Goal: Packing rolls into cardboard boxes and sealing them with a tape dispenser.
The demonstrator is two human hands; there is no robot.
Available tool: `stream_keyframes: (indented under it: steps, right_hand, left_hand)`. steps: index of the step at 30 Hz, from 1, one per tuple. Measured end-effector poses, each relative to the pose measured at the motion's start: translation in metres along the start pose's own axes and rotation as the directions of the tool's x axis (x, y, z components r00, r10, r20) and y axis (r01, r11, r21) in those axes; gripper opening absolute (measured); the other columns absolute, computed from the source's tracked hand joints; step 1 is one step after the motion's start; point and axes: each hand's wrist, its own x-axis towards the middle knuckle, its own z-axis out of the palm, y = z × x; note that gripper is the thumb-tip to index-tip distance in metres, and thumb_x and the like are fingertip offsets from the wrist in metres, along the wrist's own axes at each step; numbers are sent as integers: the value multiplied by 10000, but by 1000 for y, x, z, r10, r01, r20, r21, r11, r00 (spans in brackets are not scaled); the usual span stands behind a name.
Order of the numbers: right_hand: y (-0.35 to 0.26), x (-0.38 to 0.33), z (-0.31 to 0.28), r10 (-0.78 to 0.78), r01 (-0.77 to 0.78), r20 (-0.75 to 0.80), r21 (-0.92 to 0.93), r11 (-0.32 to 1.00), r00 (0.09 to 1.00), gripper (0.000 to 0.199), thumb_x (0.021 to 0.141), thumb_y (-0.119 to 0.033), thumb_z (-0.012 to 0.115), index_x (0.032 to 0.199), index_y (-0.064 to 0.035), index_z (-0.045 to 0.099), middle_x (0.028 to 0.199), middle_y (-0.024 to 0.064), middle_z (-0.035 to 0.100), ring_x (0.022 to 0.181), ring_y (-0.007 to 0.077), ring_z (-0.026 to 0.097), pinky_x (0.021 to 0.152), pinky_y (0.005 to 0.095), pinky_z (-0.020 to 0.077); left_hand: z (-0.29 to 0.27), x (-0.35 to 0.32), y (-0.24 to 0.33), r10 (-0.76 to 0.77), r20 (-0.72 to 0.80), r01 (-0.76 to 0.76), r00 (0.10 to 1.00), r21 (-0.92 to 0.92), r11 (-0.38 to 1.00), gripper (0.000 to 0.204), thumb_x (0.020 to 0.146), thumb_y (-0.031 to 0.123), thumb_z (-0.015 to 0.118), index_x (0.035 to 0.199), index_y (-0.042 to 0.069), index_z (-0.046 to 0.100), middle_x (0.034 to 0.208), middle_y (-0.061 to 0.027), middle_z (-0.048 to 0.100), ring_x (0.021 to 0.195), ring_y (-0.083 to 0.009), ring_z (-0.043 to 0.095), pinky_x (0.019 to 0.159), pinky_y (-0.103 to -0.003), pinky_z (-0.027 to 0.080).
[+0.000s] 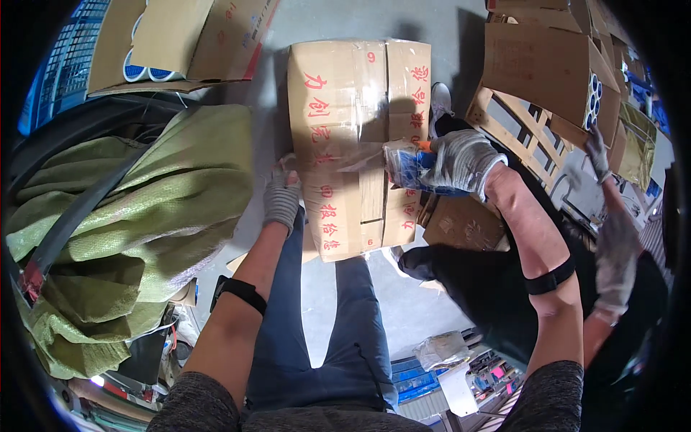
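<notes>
Here, the sealed cardboard box (358, 144) rests on my knees. My gloved left hand (281, 198) presses flat against the box's left edge, fingers loose. My gloved right hand (461, 164), at the box's right side, clenches a blue tape dispenser (412, 167); clear tape (360, 155) stretches across the box's middle. Green woven sacks (144, 209) lie left of the box.

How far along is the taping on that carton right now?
A clear tape strip already runs lengthwise over the cardboard carton. In hand: a cross strip stretches from the left hand at the carton's left edge to the tape dispenser gripped by the right hand. Left: carrying it over the right edge and cutting it.
</notes>
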Motion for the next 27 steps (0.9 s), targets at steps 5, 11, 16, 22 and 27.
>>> stream_keyframes:
  steps: [5,11,16,22,27]
  right_hand:
    - [18,14,23,0,0,60,-8,1000,998,418,726,-457,608,769,-52,697,735,171,656,716,318,643,689,380,508]
    - [43,66,24,-238,244,53,-186,952,970,376,700,-401,602,723,-36,690,716,183,648,676,337,632,634,398,505]
    - [71,74,56,-163,159,-41,-85,984,986,451,679,-462,579,692,-23,678,632,208,600,607,336,610,580,431,485]
    - [90,61,96,-68,70,-24,127,989,997,484,637,-508,624,758,-43,685,666,191,625,647,332,627,615,407,494]
    - [125,65,128,-126,145,-120,163,976,985,498,649,-523,624,821,-62,695,678,161,645,679,320,647,657,402,512]
  left_hand:
    - [16,-15,32,657,-116,-510,745,537,672,605,815,305,561,1374,150,390,1463,-177,267,1323,-343,309,1038,-483,319]
    - [76,-3,87,778,156,-689,608,592,419,610,838,284,534,1400,124,360,1482,-152,241,1350,-318,265,1046,-503,262]
    - [101,10,80,770,107,-626,629,656,421,594,841,300,540,1378,108,374,1479,-152,253,1347,-327,268,1047,-533,229]
    - [116,14,76,766,87,-620,637,649,441,579,834,290,532,1362,97,394,1466,-149,277,1335,-357,276,1026,-557,239]
    - [141,22,104,829,100,-609,550,728,316,629,813,309,543,1382,104,368,1482,-132,261,1350,-326,269,1027,-546,259]
